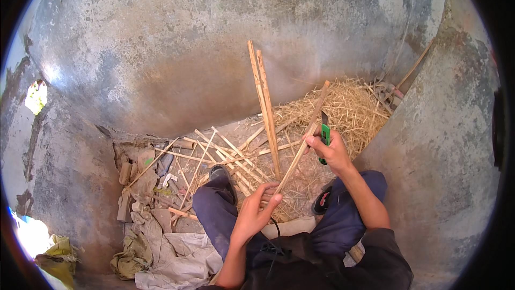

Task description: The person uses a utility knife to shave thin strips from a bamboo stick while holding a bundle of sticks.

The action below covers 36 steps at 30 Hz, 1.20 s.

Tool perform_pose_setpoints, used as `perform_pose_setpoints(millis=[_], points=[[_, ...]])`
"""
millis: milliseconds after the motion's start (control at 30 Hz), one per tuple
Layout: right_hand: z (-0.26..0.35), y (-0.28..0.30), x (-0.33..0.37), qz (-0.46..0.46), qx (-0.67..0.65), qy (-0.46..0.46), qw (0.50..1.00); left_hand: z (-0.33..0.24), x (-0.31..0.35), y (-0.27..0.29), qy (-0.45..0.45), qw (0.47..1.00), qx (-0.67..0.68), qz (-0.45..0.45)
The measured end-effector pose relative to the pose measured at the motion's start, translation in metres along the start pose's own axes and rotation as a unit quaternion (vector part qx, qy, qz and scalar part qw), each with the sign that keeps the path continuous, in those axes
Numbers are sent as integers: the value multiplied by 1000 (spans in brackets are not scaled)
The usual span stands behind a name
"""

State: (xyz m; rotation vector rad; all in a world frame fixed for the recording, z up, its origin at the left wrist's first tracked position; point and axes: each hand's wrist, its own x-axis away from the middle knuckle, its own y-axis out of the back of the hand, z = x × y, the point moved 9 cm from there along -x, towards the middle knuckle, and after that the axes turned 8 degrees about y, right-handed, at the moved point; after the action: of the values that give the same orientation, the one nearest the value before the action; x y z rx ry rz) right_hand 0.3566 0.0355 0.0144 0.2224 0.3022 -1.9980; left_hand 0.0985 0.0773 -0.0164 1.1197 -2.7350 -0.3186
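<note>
A long pale bamboo strip (298, 160) slants up and to the right in front of me. Its lower end lies in the fingers of my left hand (256, 212), which are closed on it. Higher up, my right hand (333, 153) grips a green utility knife (325, 135), with the dark blade out and pointing up. The thumb and fingers of that hand also touch the strip near its middle. Beyond the strip, two long bamboo pieces (264, 97) stand upright, leaning toward the wall.
Cut bamboo sticks (230, 153) lie crisscrossed on the floor left of centre. A heap of straw-like shavings (343, 110) is at the back right. Grey walls (177, 49) close in around me. Crumpled pale sacks (177, 258) lie at lower left. My knees are bent on both sides.
</note>
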Motion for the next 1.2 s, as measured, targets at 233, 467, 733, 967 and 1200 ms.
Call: perform_pose_setpoints(millis=[233, 467, 733, 967, 1200], points=[[-4, -7, 0, 12, -16, 27, 999, -1, -19, -20, 99, 991, 60, 66], [20, 0, 10, 15, 148, 128, 980, -26, -16, -7, 27, 999, -23, -35], [37, -51, 37, 60, 404, 309, 859, -40, -17, -2, 6, 995, -52, -80], [44, -68, 45, 56, 440, 339, 830, -51, -14, 0, -9, 992, -48, -114], [49, -65, 41, 35, 476, 344, 808, -44, -12, 2, 16, 993, -59, -102]])
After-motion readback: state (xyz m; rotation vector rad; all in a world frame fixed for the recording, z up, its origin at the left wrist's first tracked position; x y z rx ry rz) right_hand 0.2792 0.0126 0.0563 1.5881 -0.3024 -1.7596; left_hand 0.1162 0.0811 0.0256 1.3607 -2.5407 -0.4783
